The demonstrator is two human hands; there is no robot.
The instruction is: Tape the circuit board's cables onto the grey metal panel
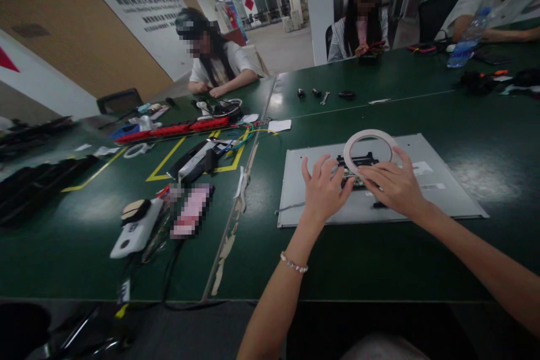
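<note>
A wide roll of white tape [352, 143] is held up on edge in my right hand [394, 183], its fingers and thumb closed on the ring's lower right. To the left, my left hand [324, 188] has its fingers spread and bent, close to the roll; no object shows in it. Below both hands lies a flat light grey panel [439, 169], its back facing up. A green circuit board [359, 182] and a black bracket [361, 158] sit at its middle, partly covered by the hands and roll. A thin cable [291, 207] reaches the panel's left edge.
Left of the panel are a pink-screened phone [192, 211], a white device [137, 230] and a black-and-white unit with wires [200, 160]. A red strip [172, 129] lies farther back. A small wrench [325, 98] and a water bottle [468, 39] lie beyond. Other people sit across the table.
</note>
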